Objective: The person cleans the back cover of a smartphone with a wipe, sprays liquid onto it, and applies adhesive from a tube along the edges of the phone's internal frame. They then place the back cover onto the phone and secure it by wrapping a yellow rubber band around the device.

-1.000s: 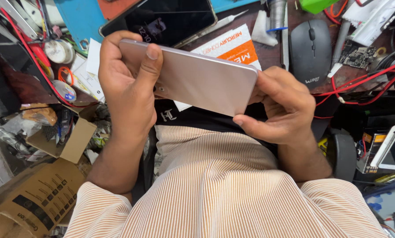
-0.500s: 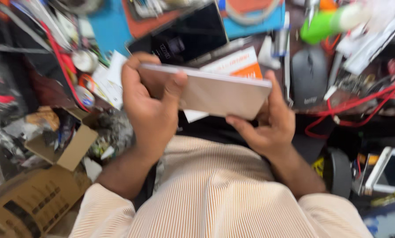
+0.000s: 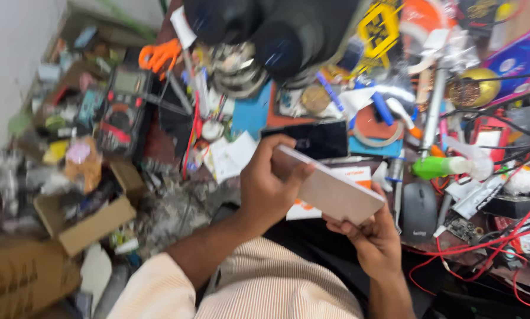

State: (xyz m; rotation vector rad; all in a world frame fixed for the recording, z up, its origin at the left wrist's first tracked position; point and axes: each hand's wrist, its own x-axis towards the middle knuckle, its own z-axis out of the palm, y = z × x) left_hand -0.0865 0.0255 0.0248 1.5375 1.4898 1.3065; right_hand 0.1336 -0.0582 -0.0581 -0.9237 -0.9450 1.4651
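Pale pinkish-beige flat rectangular slab, smooth like the back of a phone or small tablet (image 3: 331, 190), held in the air above the lap and just in front of the crowded workbench edge. Gripped at its far end by the left hand (image 3: 271, 189), thumb on the upper face, fingers curled over the edge and closed firmly round it. Cradled at its near corner by the right hand (image 3: 376, 241), fingers wrapped underneath and closed on the lower rim. Tilted, one long edge raised toward the camera.

Probably light and stiff, with a slick surface likely to slide against dry skin; likely fragile if glass sits on the hidden face. Best held by the two short ends or along the long edges, never pinched flat across the middle.

Behind it, lying on the bench: a black glossy rectangular screen panel (image 3: 312, 139), a black computer mouse (image 3: 419, 211), a green plastic squeeze bottle (image 3: 435, 167), tangled red wires (image 3: 483, 245). Off to the left, an open brown cardboard box (image 3: 90, 227).
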